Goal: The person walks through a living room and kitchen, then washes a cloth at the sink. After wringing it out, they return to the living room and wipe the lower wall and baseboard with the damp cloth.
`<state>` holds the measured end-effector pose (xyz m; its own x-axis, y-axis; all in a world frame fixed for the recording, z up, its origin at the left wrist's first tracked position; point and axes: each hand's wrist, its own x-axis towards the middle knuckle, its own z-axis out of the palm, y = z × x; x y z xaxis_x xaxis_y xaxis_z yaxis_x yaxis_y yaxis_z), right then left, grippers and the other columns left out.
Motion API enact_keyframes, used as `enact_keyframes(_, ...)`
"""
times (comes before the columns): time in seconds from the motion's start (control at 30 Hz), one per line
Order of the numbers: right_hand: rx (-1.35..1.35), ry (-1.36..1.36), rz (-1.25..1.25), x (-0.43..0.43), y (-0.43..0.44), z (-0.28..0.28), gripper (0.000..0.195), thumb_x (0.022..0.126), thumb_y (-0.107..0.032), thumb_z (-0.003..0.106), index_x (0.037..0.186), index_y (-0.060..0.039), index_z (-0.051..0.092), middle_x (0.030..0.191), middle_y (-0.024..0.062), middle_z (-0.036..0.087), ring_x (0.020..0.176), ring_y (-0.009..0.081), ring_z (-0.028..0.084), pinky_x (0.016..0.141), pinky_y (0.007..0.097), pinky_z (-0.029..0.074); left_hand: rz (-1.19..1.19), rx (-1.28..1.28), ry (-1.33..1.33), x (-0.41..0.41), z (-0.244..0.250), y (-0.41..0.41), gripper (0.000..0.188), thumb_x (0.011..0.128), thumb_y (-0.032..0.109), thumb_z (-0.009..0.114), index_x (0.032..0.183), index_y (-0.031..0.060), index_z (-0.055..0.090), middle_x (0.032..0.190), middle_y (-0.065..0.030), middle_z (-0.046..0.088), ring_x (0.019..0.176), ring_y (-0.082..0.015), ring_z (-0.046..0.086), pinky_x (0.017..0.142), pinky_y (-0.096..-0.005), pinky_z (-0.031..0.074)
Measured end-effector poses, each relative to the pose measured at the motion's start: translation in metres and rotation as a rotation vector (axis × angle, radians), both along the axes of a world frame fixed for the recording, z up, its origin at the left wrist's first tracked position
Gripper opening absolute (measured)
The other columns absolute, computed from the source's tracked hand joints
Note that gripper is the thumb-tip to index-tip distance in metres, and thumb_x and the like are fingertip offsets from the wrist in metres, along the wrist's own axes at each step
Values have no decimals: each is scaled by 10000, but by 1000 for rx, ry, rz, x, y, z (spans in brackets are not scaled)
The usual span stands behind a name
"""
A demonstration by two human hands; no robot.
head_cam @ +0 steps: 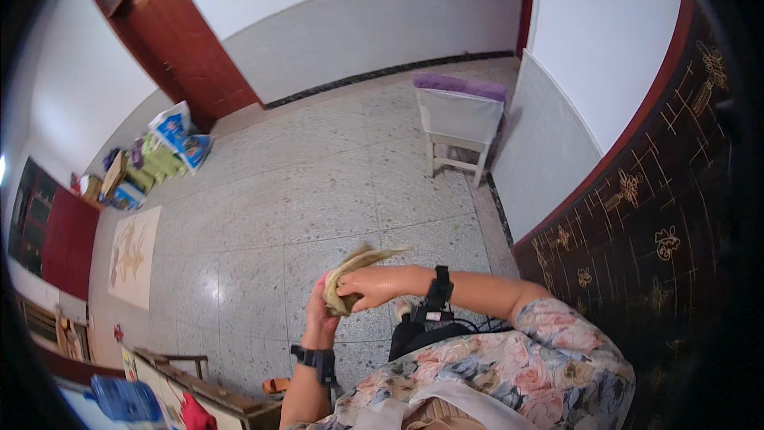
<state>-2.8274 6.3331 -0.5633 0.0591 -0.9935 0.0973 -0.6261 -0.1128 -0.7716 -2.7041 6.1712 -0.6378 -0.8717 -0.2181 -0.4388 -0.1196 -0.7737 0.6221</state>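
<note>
A crumpled yellowish-brown cloth [359, 260] is held between my two hands over the tiled floor. My left hand [321, 310] grips it from the left and below. From the right, my right hand [376, 285] presses into its folds with bent fingers. One end of the cloth sticks out above the right hand, slightly blurred. A black band is strapped on each wrist.
A white stool or chair [456, 119] with a purple pad stands by the right wall. Patterned dark curtain [632, 239] hangs at right. Bags [179, 137] and boxes lie near the red door [185, 42]. A cabinet edge [203, 391] and blue water jug [128, 398] are lower left.
</note>
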Motion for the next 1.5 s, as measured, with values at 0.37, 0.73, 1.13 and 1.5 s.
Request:
enact_keyframes(0.37, 184, -138, -1133, -360, 82, -89, 621, 779, -297, 753, 1313, -59, 541, 1205, 163, 625, 1018, 284, 620, 871, 379, 500, 351, -32, -226, -27, -53, -214, 421, 974, 270, 376, 1259, 9, 542, 1260, -162, 581, 1109, -329, 588, 950, -478, 499)
enact_keyframes(0.73, 353, 734, -1388, -614, 130, -89, 1227, 446, -201, 909, 1471, -62, 249, 1348, 185, 503, 1252, 373, 461, 1039, 413, 389, 655, -117, -258, -115, -53, -308, 369, 981, 200, 357, 1153, -41, 577, 1130, -169, 640, 1026, -298, 627, 888, -425, 533)
enact_keyframes(1.13, 560, 621, -1333, -666, 65, -109, 292, 572, -109, 724, 834, 19, 696, 843, 265, 668, 843, 433, 653, 762, 474, 527, 870, 29, -370, -220, -17, -292, 389, 981, 222, 337, 1179, -24, 566, 1143, -164, 642, 1029, -316, 628, 895, -452, 527)
enact_keyframes(1.5, 497, 497, -1519, -739, -142, -157, 189, 567, -96, 685, 679, 54, 659, 758, 298, 638, 755, 451, 651, 662, 485, 517, 880, 0, -383, -249, -66, -439, 411, 962, 229, 345, 1164, -44, 576, 1149, -174, 640, 1047, -339, 623, 923, -461, 511)
